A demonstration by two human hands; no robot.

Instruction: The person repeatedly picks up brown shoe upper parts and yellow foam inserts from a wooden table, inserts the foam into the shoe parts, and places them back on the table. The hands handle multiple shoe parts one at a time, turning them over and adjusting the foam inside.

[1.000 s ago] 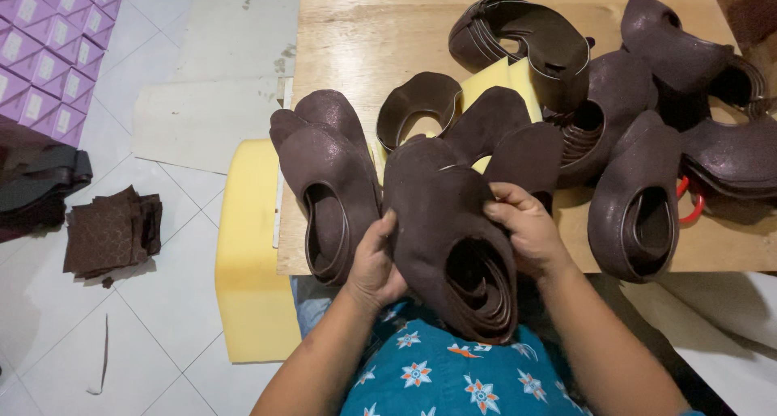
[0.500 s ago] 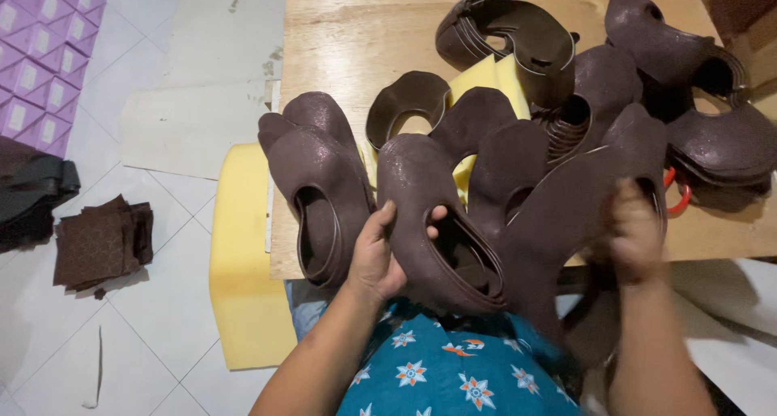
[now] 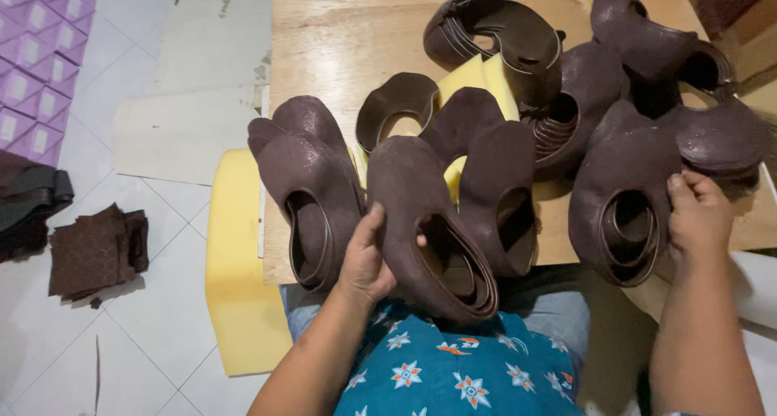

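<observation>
White floor tiles are carrying purple boxes far left. On the wooden bench, the left hand is gripping a stack of brown shoe uppers; the right hand is clasping another stack alongside.

Below the tabletop edge, the person wears a teal garment printed with small white-and-orange flowers, with a strip of pale blue denim above it. Both forearms are bare, without sleeves.
</observation>
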